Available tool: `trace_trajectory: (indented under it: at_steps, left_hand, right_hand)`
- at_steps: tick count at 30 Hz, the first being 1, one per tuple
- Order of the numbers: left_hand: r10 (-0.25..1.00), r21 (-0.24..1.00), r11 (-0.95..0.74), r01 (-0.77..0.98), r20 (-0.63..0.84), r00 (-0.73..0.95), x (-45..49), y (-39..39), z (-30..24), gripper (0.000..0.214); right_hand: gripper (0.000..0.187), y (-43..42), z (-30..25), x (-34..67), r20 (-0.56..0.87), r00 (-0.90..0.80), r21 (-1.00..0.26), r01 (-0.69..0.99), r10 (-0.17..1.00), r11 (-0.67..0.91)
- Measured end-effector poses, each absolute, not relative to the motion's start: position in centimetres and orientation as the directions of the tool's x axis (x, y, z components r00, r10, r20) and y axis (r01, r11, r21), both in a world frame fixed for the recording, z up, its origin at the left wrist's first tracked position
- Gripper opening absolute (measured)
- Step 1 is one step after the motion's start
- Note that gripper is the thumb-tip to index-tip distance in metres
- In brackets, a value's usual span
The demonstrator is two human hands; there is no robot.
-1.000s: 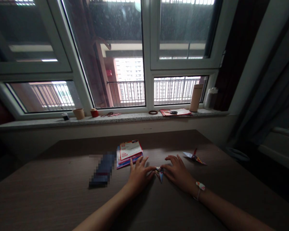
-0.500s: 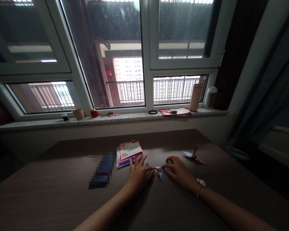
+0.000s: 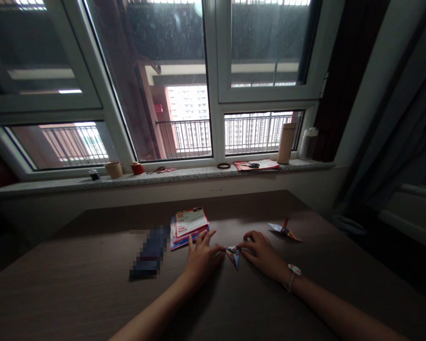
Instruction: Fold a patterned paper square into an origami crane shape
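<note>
- Two bare hands meet over one brown table (image 3: 74, 265); a bracelet (image 3: 294, 270) circles the right wrist.
- Left hand (image 3: 201, 258): thumb and forefinger are closed in a narrow pinch on the left corner of a small folded paper (image 3: 234, 255); the other fingers fan out.
- Right hand (image 3: 262, 252): fingertips are drawn together on the opposite corner of that paper.
- Two folded paper pieces in all: the held one, between the hands, and a winged piece (image 3: 286, 230) lying apart, beyond the right hand.
- One stack of printed cards (image 3: 190, 226) sits just past the left fingers; whether they touch it, I cannot tell. One dark, pixelated object (image 3: 149, 251) lies left of the stack.
- The table's far edge runs below a stone windowsill (image 3: 184, 178). Open tabletop spreads widely to the left, and between the held paper and the winged piece.
- On the sill, two bottles stand at the right: one tan (image 3: 286, 144), one see-through (image 3: 308, 144).
- The held paper is patterned in blue, white and red, with narrow points aimed toward the wearer.
</note>
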State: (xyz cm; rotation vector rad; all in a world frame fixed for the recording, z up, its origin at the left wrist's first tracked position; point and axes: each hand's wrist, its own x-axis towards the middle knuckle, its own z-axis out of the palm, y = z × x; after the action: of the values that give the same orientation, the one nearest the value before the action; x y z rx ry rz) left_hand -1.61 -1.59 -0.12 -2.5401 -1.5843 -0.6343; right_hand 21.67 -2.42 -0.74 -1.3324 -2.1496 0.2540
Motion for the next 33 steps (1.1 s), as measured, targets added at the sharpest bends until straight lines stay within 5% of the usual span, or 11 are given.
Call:
trace_trajectory:
  at_steps: [33]
  left_hand:
    - [0.737, 0.154, -0.600, 0.785, 0.489, 0.467, -1.4, -1.7, -0.8, 0.025]
  right_hand:
    - [0.022, -2.7, -0.4, 21.7, 0.385, -0.350, -0.444, 0.741, 0.854, 0.504]
